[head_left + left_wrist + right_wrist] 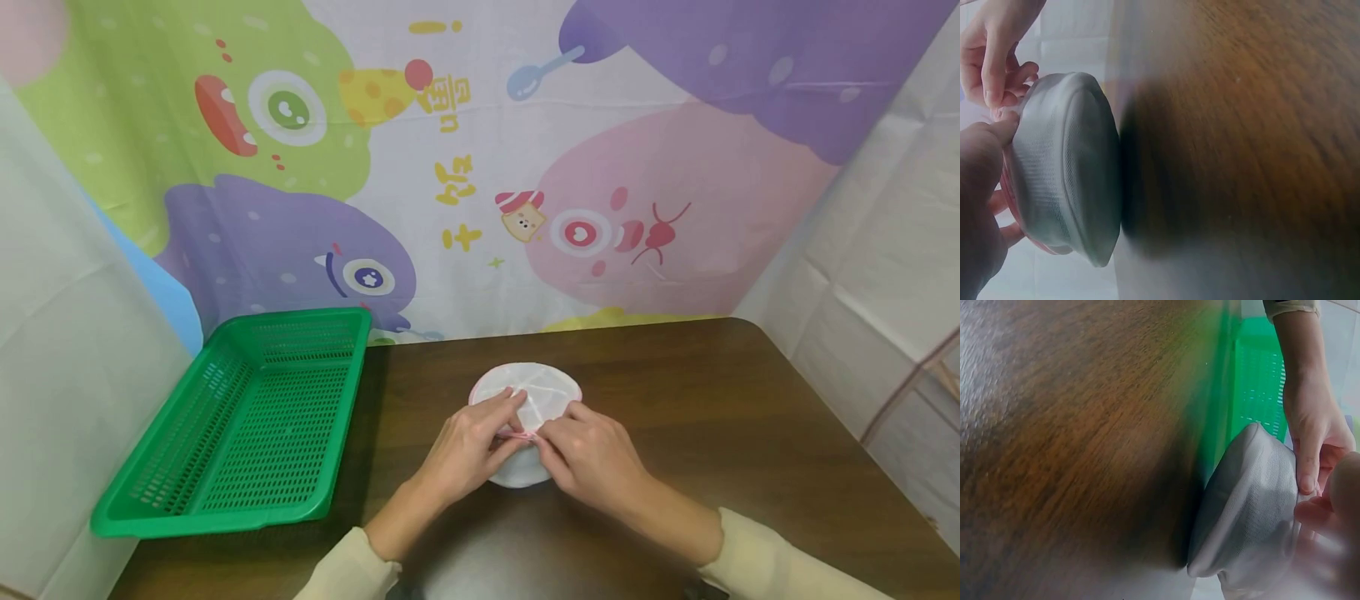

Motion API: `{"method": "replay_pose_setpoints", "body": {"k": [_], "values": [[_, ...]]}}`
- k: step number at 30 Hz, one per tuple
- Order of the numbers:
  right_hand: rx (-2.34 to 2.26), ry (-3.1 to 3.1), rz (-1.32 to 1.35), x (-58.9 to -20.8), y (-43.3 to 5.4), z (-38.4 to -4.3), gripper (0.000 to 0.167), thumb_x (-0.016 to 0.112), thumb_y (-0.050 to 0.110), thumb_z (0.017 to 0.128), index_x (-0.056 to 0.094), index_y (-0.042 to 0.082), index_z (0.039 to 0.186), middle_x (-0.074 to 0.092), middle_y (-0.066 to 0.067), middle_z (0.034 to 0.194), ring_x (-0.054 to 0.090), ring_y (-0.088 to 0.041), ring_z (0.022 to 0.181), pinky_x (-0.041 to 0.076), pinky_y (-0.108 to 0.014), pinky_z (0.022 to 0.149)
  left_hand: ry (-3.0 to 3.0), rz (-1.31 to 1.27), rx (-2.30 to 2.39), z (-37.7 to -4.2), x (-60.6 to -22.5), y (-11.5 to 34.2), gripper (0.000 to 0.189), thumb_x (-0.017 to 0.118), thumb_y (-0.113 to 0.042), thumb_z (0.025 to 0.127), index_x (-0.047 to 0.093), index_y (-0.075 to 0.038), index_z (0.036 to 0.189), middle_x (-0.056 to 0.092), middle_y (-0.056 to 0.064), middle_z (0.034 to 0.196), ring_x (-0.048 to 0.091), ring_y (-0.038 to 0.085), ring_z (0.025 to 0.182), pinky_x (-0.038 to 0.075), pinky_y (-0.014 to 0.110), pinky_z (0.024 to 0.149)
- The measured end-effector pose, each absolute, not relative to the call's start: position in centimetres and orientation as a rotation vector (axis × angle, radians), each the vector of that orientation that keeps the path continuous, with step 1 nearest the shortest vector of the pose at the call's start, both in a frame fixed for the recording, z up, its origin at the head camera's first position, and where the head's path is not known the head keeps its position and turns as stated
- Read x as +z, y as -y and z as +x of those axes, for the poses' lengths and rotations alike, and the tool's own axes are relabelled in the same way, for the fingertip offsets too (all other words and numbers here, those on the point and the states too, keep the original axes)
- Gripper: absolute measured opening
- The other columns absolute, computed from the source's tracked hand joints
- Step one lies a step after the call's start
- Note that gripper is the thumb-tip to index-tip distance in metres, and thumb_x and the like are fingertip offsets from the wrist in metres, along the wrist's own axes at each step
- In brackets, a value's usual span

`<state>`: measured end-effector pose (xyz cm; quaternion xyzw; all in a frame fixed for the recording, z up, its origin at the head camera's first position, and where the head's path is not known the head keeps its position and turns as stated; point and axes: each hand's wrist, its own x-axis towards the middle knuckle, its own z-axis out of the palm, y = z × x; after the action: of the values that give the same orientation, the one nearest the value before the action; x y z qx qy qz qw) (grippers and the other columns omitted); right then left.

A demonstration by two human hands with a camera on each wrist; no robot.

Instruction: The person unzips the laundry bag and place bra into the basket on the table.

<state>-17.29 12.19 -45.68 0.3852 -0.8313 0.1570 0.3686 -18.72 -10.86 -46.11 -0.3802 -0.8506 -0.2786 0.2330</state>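
A: Where is the bag (543, 404)?

B: It is to the right of the basket (195, 523) and apart from it, on the table (675, 400) or just above (I cannot tell which).

A: Which hand is nearer to it?

B: Neither, I think; both touch it. The left hand (472, 437) is on the basket side, the right hand (592, 454) on the side away from the basket.

A: How are their fingers?

B: Both hands pinch the pink edge (517, 434), tips almost meeting; some left fingers lie also over the bag.

A: And its long axis?

B: It looks round, so I find none. I judge that the edge matters most: between the hands it runs sideways, away from the basket.
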Motion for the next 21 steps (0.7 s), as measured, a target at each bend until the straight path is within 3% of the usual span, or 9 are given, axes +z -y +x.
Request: {"method": "replay_pose_setpoints", "body": {"k": [14,21], "values": [[0.409,2.152,0.975,-45.73,-12.79,-17.43,0.009,0.085,0.014,0.086,0.076,0.015,0.086,0.073,0.006,0.076,0.065,-0.014,0.076,0.054,-0.029,0.057,2.3,-1.034,-0.72,-18.93,-46.35,11.39,0.054,0.096,-0.009,0.089,0.073,-0.001,0.137,0.082,0.0,0.089,0.08,0.035,0.13,0.069,0.048,0.099],[0.413,2.144,0.975,-45.67,-12.6,-17.44,0.008,0.084,0.013,0.086,0.076,0.015,0.084,0.071,0.006,0.074,0.062,-0.013,0.073,0.052,-0.027,0.056,2.315,-1.039,-0.737,-19.03,-46.2,11.12,0.057,0.096,-0.012,0.09,0.072,0.0,0.14,0.082,0.0,0.092,0.079,0.035,0.132,0.067,0.048,0.105]]}}
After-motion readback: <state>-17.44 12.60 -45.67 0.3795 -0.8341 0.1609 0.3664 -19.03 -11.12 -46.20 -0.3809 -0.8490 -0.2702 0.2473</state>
